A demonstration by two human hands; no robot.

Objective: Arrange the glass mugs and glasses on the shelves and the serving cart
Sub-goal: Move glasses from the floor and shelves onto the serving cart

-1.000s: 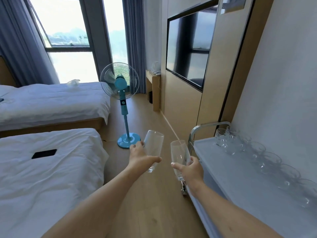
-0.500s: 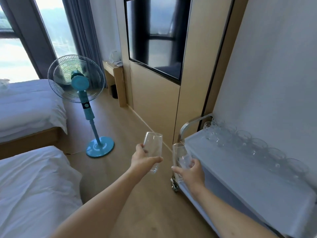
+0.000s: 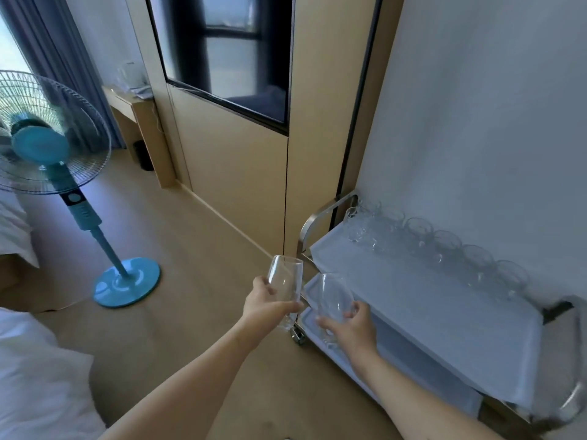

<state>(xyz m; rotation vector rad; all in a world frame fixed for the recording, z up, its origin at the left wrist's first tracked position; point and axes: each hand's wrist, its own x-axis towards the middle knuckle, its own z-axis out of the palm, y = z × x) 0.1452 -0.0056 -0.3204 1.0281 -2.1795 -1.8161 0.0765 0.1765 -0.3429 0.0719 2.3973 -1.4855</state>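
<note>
Two tall glasses, one per hand — left hand [image 3: 265, 308] grips the left glass [image 3: 285, 289] at its lower body; right hand [image 3: 351, 328] wraps the right glass [image 3: 335, 301], now dipped toward the cart [image 3: 413, 300] lower shelf. We judge them light, slick, breakable: hold low, set down gently. Since before, we have stepped closer

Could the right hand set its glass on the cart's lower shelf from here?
Probably yes. The right hand holds its glass at the open end of the lower shelf, and nothing visible blocks that end; the left hand is off to the side.
</note>
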